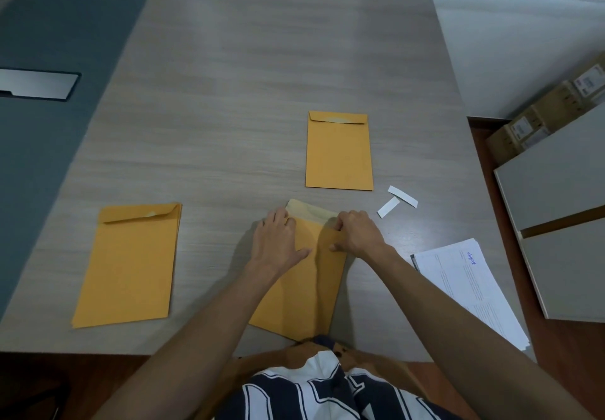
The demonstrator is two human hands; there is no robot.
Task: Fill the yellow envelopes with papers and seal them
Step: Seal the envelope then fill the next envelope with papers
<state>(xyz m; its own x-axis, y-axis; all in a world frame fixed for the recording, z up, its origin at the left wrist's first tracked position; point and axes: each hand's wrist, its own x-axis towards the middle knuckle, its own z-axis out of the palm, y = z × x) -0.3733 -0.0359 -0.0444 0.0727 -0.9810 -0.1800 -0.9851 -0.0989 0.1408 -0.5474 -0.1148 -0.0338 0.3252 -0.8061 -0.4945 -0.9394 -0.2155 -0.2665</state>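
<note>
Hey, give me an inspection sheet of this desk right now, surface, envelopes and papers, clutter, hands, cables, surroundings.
Surface: wood-grain table, grey section at left.
Job's things: middle envelope flap up, under both hands; far envelope flap folded down; envelope stack at left; paper stack at the right edge.
Clutter: two white peel-off strips right of the hands.
Hands: left hand pressing the envelope near its flap; right hand pinching at the flap fold.
Cables: nothing seen.
Surroundings: cardboard boxes and grey panels at right.
</note>
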